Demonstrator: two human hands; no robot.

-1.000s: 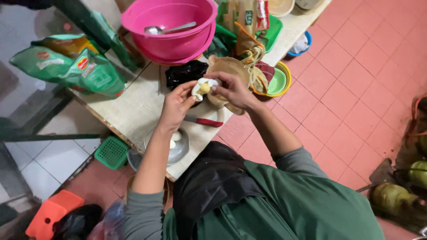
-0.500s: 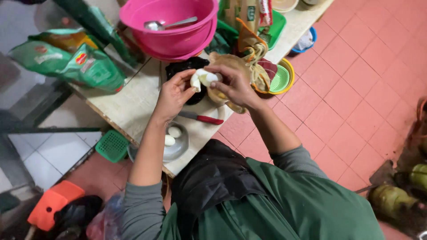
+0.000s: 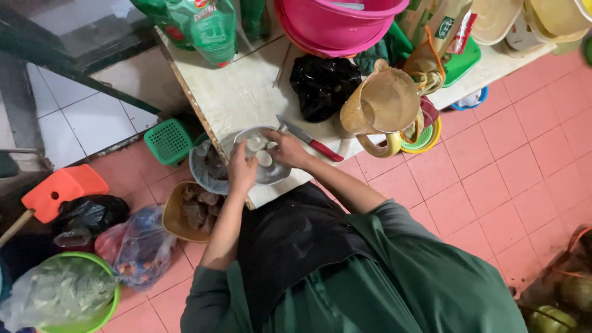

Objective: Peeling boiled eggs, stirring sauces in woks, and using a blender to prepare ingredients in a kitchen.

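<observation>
Both hands meet over a shallow grey metal bowl (image 3: 262, 157) at the pale table (image 3: 246, 92) edge: left hand (image 3: 242, 169) steadies it, right hand (image 3: 285, 148) pinches small white peeled pieces (image 3: 264, 158), red-handled knife (image 3: 311, 140) beside.

Metal bowl (image 3: 271, 174) dull grey, smooth; knife (image 3: 308, 139) steel blade, glossy red plastic handle; pink basin (image 3: 336, 28) glossy plastic; black bag (image 3: 324, 83) crinkled shiny plastic; worktop (image 3: 240, 92) matt, pale, worn.
</observation>
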